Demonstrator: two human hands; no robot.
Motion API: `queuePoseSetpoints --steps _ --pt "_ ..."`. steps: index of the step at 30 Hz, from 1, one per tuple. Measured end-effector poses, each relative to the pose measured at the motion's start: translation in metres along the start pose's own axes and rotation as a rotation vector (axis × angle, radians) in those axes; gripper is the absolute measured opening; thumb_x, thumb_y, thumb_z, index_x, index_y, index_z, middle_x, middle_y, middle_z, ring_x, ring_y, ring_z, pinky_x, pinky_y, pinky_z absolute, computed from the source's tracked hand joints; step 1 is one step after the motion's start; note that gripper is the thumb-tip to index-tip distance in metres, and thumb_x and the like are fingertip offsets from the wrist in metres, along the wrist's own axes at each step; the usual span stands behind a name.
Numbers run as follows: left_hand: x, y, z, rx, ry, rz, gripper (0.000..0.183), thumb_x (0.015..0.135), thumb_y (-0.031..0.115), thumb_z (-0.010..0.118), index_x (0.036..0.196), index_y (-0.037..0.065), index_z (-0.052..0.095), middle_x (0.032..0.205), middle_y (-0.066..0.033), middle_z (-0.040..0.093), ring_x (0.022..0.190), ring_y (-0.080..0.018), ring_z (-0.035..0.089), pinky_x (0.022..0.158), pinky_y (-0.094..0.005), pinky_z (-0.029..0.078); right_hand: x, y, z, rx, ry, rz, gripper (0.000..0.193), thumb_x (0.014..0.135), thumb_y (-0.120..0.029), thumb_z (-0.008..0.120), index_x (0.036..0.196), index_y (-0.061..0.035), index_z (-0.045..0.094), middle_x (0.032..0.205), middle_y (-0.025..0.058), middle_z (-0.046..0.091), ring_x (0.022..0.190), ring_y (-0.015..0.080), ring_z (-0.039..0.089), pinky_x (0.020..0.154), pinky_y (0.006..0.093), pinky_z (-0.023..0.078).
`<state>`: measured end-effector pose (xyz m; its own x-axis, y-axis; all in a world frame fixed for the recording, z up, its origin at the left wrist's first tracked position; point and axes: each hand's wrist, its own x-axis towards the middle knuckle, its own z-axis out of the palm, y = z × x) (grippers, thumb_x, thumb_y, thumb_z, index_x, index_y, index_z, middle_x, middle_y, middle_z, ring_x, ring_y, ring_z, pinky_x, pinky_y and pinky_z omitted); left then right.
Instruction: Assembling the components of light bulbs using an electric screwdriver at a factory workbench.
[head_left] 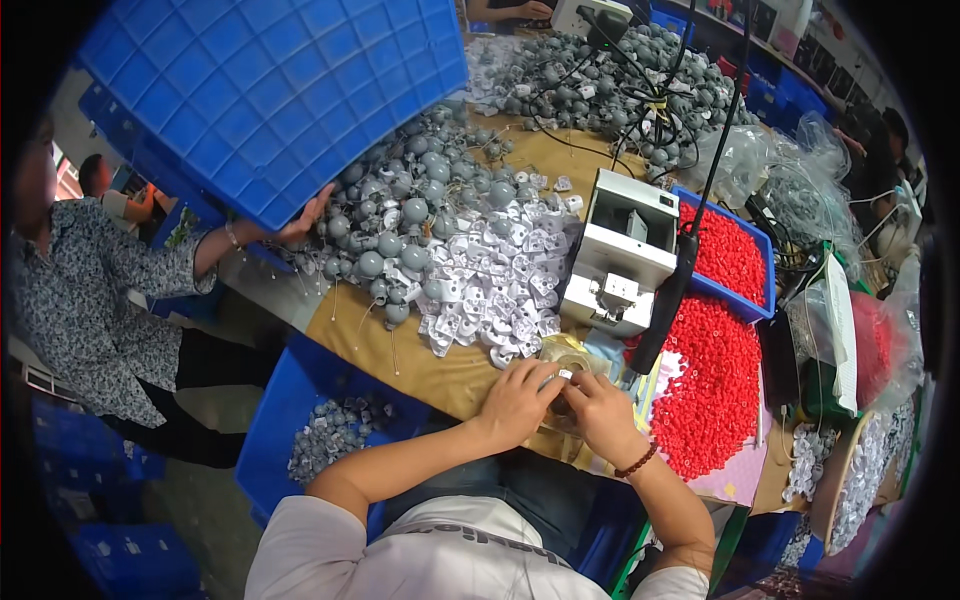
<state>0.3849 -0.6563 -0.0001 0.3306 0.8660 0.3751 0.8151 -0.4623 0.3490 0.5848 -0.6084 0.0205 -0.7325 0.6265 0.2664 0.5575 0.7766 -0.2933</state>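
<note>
White pc (566, 374) pinched btwn L hand (514, 402) & R hand (606, 416), fingers curled

Bright workspace, dark curved fisheye rim

My left hand (518, 402) and right hand (606, 418) meet at the table edge, fingertips pinched around a small white piece (566, 374); a dark red beaded bracelet (637, 460) circles my right wrist. Just beyond my fingers stands a white machine (625, 245). To its left lie a heap of white parts (495, 275) and a pile of grey round parts (400, 225); to its right, loose red pieces (705, 385) spread below a blue tray (768, 285). At left, a co-worker's hand (306, 218) grips a tilted blue crate (290, 95).
</note>
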Motion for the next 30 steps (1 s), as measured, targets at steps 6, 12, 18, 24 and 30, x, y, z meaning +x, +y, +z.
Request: queuePoseSetpoints --steps 6,12,18,24,30 --pt "-0.001 -0.001 0.002 -0.157 0.005 -0.065 0.047 0.078 0.005 0.067 0.125 0.004 0.06 0.128 -0.0123 0.057 0.117 -0.0333 0.054 0.101 -0.0468 0.045 -0.003 -0.001 0.004 0.038 -0.014 0.051 0.029 0.078 -0.006 0.067 0.106 -0.0058 0.069 0.109 0.0081 0.065 0.089 0.0275 0.066 0.072 0.0384 0.057" --pt "0.002 -0.005 0.001 -0.263 0.017 -0.122 0.044 0.079 0.003 0.066 0.122 0.006 0.061 0.122 -0.0122 0.057 0.112 -0.0349 0.055 0.096 -0.0446 0.049 -0.003 -0.005 0.003 0.072 0.044 0.1 0.036 0.075 -0.003 0.068 0.111 -0.0071 0.07 0.111 0.0083 0.066 0.092 0.029 0.066 0.073 0.039 0.057" --pt "0.003 -0.009 0.001 -0.294 0.027 -0.116 0.043 0.08 0.004 0.066 0.123 0.007 0.062 0.121 -0.011 0.058 0.11 -0.0337 0.055 0.094 -0.0436 0.05 -0.006 -0.009 0.01 0.06 0.062 0.157 0.044 0.074 -0.001 0.067 0.118 -0.0072 0.071 0.11 0.0082 0.065 0.092 0.029 0.065 0.075 0.039 0.056" --pt "0.003 -0.013 0.003 -0.317 0.037 -0.122 0.04 0.081 0.005 0.066 0.12 0.008 0.063 0.12 -0.0104 0.058 0.108 -0.0325 0.056 0.093 -0.0432 0.05 -0.004 -0.001 0.005 0.098 0.035 0.091 0.045 0.074 -0.001 0.068 0.118 -0.0074 0.072 0.107 0.0073 0.066 0.089 0.0283 0.063 0.073 0.0384 0.055" --pt "0.002 -0.014 0.008 -0.316 0.049 -0.127 0.039 0.081 0.006 0.066 0.119 0.008 0.063 0.119 -0.0112 0.058 0.108 -0.0335 0.056 0.093 -0.0441 0.05 -0.006 0.004 0.014 0.112 0.081 0.061 0.046 0.074 -0.004 0.068 0.119 -0.0064 0.072 0.106 0.0069 0.066 0.087 0.0264 0.061 0.071 0.0377 0.053"
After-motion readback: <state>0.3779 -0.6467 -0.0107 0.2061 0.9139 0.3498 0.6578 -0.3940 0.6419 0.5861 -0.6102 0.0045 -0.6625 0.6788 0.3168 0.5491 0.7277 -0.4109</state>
